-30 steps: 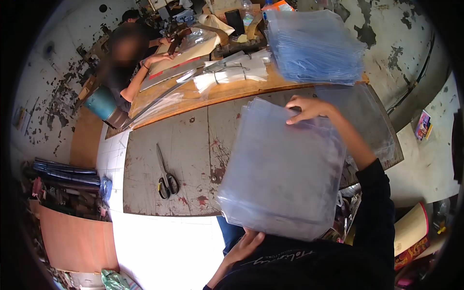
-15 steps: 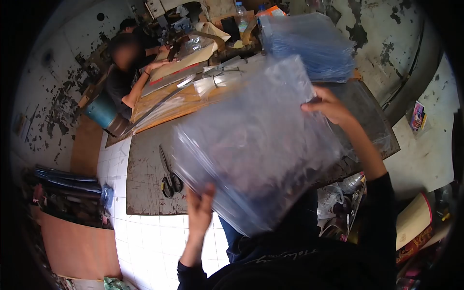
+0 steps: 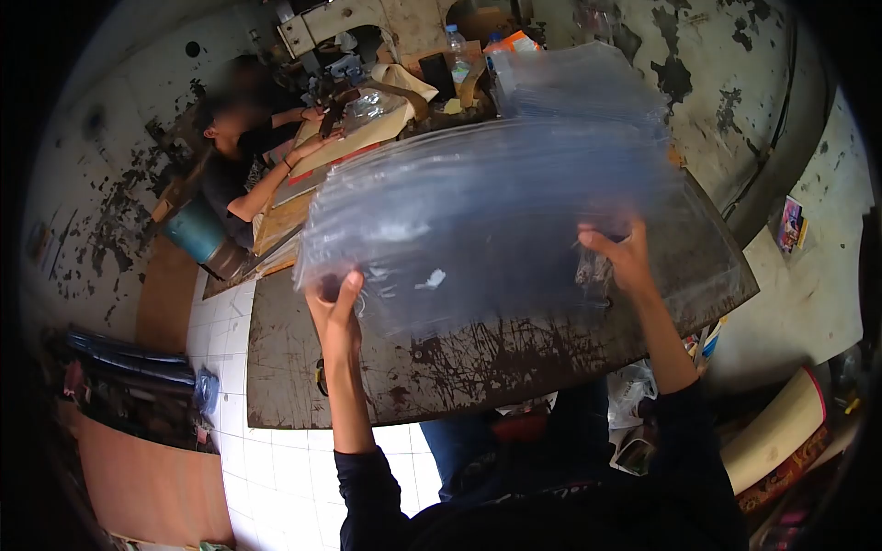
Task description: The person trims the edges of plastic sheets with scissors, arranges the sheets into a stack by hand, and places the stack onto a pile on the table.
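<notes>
A wide stack of clear plastic sheets [image 3: 478, 220], blurred by motion, is held over the dark worn table [image 3: 478, 367]. My left hand [image 3: 338, 312] grips its near left corner, thumb on top. On the right side, my right hand [image 3: 623, 253] clasps the near edge, thumb upward and fingers underneath partly hidden. Beyond the held stack lies a thick pile of similar plastic sheets [image 3: 588, 78]. Only a bit of the black and yellow scissors handle [image 3: 321, 376] shows beside my left forearm.
A co-worker [image 3: 241, 165] sits at the far left by a sewing machine [image 3: 335, 23], arms on a work surface. A blue-green drum [image 3: 193, 225], a plastic bottle [image 3: 457, 50] and dark rolls [image 3: 129, 354] are around. A rolled sheet [image 3: 781, 432] leans at the right.
The plastic stack has moved from tilted upright near my body to flatter and farther over the table. Both hands moved with it, the left forward and leftward, covering most of the scissors.
</notes>
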A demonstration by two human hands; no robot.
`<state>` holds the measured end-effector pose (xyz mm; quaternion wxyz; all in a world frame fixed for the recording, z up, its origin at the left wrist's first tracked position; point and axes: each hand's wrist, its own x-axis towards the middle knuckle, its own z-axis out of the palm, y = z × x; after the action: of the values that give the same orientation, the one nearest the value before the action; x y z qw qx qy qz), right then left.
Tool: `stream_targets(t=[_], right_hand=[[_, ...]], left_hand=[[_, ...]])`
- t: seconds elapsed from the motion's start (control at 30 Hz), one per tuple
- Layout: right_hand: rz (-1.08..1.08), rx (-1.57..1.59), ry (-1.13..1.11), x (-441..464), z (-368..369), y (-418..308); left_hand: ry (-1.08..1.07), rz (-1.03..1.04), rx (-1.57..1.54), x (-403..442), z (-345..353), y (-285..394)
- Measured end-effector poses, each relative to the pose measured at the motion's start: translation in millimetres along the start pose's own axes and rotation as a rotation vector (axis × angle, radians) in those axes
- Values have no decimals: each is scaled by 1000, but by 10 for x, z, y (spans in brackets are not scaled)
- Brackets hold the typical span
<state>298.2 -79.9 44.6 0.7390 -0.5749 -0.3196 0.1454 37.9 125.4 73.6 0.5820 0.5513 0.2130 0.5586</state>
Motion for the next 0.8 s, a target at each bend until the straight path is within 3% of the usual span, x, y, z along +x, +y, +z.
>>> stream_targets(t=[0.17, 0.23, 0.3, 0.37, 0.4, 0.47, 0.5, 0.57, 0.6, 0.63, 0.67, 0.7, 0.77, 0.8], right_hand=[[-199, -111, -77, 132, -55, -184], [-87, -89, -48, -14, -80, -178], [2, -56, -19, -118, -41, -105], [-195, -89, 7, -204, -18, 41], [-185, -88, 8, -238, -26, 21], [28, -267, 122, -247, -46, -180], [21, -268, 129, -221, -45, -409], [230, -307, 54, -182, -26, -834], [256, -308, 57, -132, -72, -809], [344, -228, -79, -45, -166, -765], [424, -144, -212, 44, -257, -710], [442, -144, -209, 131, -334, -513], [584, -426, -264, 151, -465, 102], [611, -421, -263, 39, -501, 254]], left_hand=[[-79, 43, 39, 68, -45, 8], [-189, -105, 82, 68, -277, -214], [-299, -51, 325, 34, -397, -451], [-285, -97, 199, -7, -312, -557], [-285, -107, 204, -18, -269, -537], [-136, 65, 453, 58, -108, -353], [-184, -19, 378, 83, -18, -119], [-201, -70, 382, 189, 101, 153], [-252, -256, 326, 232, 155, 262], [-298, -442, 268, 295, 200, 306], [-418, -501, 324, 389, 176, 188], [-494, -591, 413, 560, -24, -283], [-602, -704, 538, 471, -8, -727], [-605, -730, 545, 361, -45, -786]])
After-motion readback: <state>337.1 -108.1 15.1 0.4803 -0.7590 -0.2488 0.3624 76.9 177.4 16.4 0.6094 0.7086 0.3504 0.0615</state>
